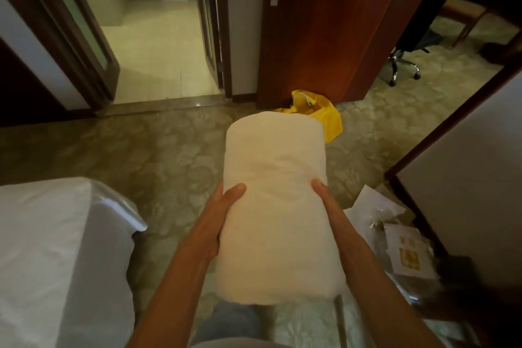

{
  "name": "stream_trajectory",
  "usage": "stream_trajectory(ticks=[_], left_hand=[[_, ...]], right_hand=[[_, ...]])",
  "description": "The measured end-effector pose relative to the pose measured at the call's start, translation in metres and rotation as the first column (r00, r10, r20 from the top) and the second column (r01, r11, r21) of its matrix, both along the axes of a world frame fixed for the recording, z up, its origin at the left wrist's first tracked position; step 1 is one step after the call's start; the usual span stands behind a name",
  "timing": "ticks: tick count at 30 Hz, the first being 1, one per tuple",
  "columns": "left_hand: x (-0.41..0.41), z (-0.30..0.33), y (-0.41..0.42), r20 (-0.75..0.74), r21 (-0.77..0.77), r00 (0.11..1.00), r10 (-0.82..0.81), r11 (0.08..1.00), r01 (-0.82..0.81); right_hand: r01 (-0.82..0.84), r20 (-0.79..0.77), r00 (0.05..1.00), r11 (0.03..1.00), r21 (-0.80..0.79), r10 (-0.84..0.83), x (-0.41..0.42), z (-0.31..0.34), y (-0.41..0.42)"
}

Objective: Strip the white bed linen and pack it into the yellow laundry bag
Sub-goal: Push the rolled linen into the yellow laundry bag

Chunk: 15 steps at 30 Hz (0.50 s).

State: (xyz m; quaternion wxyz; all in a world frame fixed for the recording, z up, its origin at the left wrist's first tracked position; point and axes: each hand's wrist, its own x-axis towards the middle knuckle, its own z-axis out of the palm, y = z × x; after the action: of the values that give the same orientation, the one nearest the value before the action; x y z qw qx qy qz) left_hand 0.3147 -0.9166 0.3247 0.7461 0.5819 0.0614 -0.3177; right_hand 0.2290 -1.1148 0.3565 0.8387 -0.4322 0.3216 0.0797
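A rolled bundle of white bed linen point(275, 200) is held out in front of me at waist height. My left hand point(217, 217) grips its left side, thumb on top. My right hand point(329, 206) grips its right side, thumb over the upper edge. The yellow laundry bag point(327, 114) lies crumpled on the carpet against the foot of the red-brown door, partly hidden behind the far end of the bundle. The fingers of both hands are hidden under the linen.
A bed corner in white sheet point(65, 248) stands at lower left. The red-brown door point(324, 28) is ahead, a tiled bathroom doorway point(158, 51) to its left. An office chair base point(402, 63) is at right. Plastic-wrapped items point(401, 246) lie on the floor beside a white panel point(474, 164).
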Motion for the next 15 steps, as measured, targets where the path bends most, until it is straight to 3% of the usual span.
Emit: stream_trajectory(ticks=[4,10,15], left_hand=[[0.09,0.006,-0.03,-0.089,-0.045,0.994,-0.059,0.997,0.055],[0.195,0.005,-0.086,-0.089,-0.015,0.991,-0.105,0.994,0.104],[0.277,-0.009,-0.143,-0.157,-0.035,0.983,-0.094,0.995,0.09]], right_hand=[[0.063,0.006,0.998,0.996,-0.066,-0.063,0.084,0.005,-0.023],[0.204,0.017,0.979,0.978,-0.053,-0.203,0.185,0.011,-0.076],[0.231,0.071,0.973,0.947,-0.225,-0.22,0.272,-0.019,-0.131]])
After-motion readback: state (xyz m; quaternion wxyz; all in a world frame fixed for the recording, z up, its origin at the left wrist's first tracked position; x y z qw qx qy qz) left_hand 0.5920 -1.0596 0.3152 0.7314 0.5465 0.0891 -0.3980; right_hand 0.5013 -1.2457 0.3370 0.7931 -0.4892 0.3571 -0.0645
